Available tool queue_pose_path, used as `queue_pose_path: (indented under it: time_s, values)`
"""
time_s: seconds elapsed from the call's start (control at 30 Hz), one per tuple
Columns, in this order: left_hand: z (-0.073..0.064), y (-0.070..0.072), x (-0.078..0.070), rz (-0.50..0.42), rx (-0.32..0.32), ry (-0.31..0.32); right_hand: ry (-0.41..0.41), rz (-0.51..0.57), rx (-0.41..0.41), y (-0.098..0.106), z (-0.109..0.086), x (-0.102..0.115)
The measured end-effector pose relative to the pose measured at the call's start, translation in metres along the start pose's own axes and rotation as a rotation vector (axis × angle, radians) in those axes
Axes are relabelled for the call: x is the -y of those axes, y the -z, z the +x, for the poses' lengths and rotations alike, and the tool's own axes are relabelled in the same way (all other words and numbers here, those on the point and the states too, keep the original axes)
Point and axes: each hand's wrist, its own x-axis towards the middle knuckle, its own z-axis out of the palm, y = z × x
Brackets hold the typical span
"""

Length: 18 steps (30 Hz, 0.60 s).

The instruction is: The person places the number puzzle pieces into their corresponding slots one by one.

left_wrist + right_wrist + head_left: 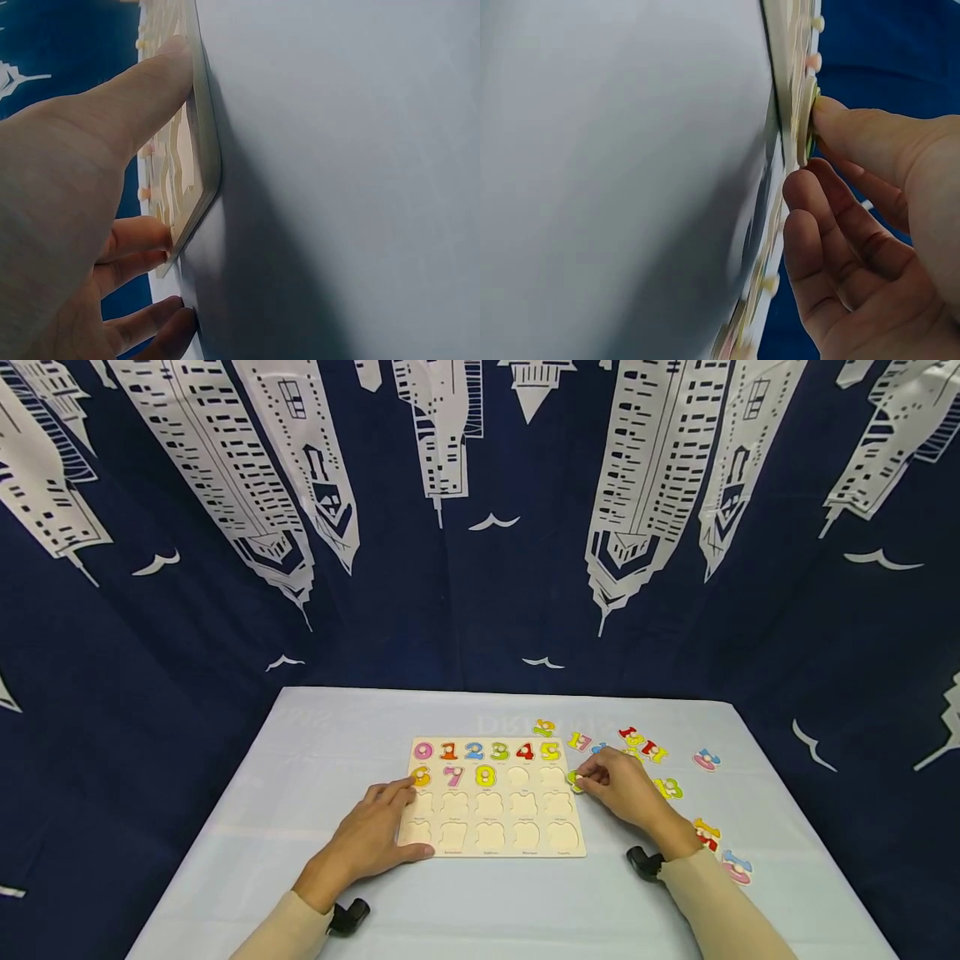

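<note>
A wooden number puzzle board (468, 852) lies on the table, with coloured digits 0 to 8 in its upper two rows and vacant recesses elsewhere. My left hand (371, 831) rests at its left side, the thumb on the lower edge and the fingertips by the upper left part. In the left wrist view the thumb (142, 97) presses down on the board's rim. Just off the board's right edge, my right hand (622, 783) pinches a green number puzzle piece (573, 781) between thumb and fingers. Its digit is partly covered. The right wrist view shows this piece (808, 127) edge-on.
Several loose number pieces lie right of the board, among them a green-yellow one (667, 788), a blue-pink one (707, 760), a red-yellow one (707, 833) and another blue-pink one (737, 867). One piece (543, 727) sits behind the board. A dark patterned cloth (450, 610) hangs beyond the white table.
</note>
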Motion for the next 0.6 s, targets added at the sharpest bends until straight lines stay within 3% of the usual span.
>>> queue_pose_path:
  time_s: [0.4,0.6]
  values:
    - [0.0,0.002,0.0,-0.005,0.005,0.007,0.097,0.055,0.045,-0.03,0.027,0.036]
    - [0.0,0.001,0.0,-0.007,0.006,0.005,0.104,0.052,0.085,-0.045,0.038,0.052]
